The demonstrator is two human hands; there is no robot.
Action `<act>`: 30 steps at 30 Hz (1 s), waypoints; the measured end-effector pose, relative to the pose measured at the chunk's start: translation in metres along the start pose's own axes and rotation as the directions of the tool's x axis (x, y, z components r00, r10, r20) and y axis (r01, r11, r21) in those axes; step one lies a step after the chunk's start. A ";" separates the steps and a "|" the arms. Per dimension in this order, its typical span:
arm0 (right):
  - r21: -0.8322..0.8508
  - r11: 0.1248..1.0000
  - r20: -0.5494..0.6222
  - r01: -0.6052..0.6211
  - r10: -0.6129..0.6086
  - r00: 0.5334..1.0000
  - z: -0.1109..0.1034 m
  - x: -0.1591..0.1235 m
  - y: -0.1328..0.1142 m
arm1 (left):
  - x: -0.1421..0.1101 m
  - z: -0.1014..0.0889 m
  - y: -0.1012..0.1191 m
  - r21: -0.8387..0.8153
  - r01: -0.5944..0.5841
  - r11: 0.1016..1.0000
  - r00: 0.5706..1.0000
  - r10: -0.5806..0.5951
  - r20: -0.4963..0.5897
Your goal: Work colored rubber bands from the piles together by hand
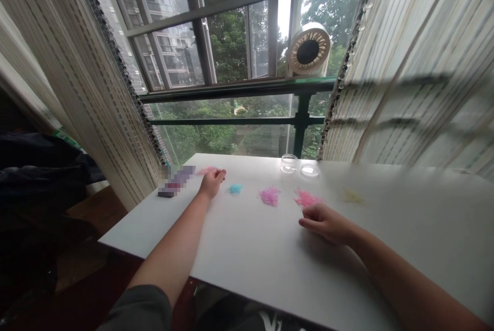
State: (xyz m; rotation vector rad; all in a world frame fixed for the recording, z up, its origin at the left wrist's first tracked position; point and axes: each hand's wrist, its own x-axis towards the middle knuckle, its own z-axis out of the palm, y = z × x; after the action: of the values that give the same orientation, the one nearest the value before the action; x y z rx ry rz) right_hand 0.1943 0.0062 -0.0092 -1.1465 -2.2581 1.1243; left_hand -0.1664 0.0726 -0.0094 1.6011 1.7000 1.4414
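Note:
Several small piles of thin, coloured pieces, perhaps tiny rubber bands, lie in a row across the white table [247, 254]. My left hand [212, 183] is closed at the left end, just in front of a pale pink-orange pile [206, 170]. Right of it lies a blue pile [235, 189], then a purple pile [269, 196]. Held just in front of the bright pink pile [306, 197], my right hand [324, 223] has its fingers curled together. Whatever either hand holds is hidden or too small to make out. A blurred yellow pile [352, 196] is farther right.
A clear round container [288, 163] and a clear lid-like disc [309, 170] stand near the table's far edge. A pixelated dark, purple box-like object [177, 181] lies at the left edge. Beyond are a white round fan [309, 49], a green railing [239, 93] and curtains.

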 end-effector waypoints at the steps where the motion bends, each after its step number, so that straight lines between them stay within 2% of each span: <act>1: 0.000 1.000 -0.002 -0.003 0.003 1.000 0.000 0.000 0.000 | -0.003 0.005 0.007 -0.012 -0.020 1.000 0.999 0.020 0.031; 3: 0.002 1.000 -0.012 -0.010 0.010 1.000 0.000 0.001 -0.001 | -0.011 0.018 0.024 -0.049 -0.061 0.997 0.991 0.066 0.116; 5: 0.003 1.000 -0.024 -0.006 0.006 1.000 0.000 0.001 -0.003 | -0.020 0.033 0.044 -0.120 -0.124 0.985 0.954 0.152 0.257; 8: 0.021 1.000 -0.030 0.004 -0.004 1.000 -0.001 0.000 -0.007 | -0.036 0.057 0.079 -0.164 -0.234 0.958 0.865 0.282 0.415; 12: 0.121 0.993 -0.028 0.004 -0.001 1.000 -0.001 -0.002 -0.008 | -0.062 0.087 0.119 -0.149 -0.359 0.921 0.738 0.378 0.558; 14: 0.185 0.982 -0.045 0.025 -0.017 0.999 0.000 -0.001 -0.006 | -0.076 0.099 0.131 -0.138 -0.418 0.898 0.673 0.408 0.617; 16: 0.251 0.966 -0.052 0.058 -0.046 0.998 0.001 0.000 -0.004 | -0.089 0.106 0.135 -0.118 -0.463 0.878 0.641 0.424 0.640; 18: 0.304 0.948 -0.044 0.093 -0.084 0.996 0.002 0.002 -0.002 | -0.097 0.107 0.132 -0.096 -0.481 0.871 0.644 0.426 0.635; 21: 0.332 0.938 -0.043 0.097 -0.088 0.995 0.003 0.004 -0.001 | -0.102 0.103 0.123 -0.081 -0.464 0.882 0.682 0.414 0.603; 26: 0.388 0.917 -0.111 0.092 -0.053 0.992 0.003 0.005 0.000 | -0.098 0.100 0.108 -0.101 -0.350 0.931 0.745 0.342 0.573; 30: 0.413 0.904 -0.136 0.106 -0.054 0.989 0.004 0.005 0.000 | -0.098 0.105 0.102 -0.176 -0.249 0.953 0.734 0.303 0.607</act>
State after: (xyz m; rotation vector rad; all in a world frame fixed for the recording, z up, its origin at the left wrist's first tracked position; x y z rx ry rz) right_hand 0.1889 0.0082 -0.0115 -0.9091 -1.8293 1.3801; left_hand -0.0029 0.0078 0.0023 2.0514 1.0268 0.8955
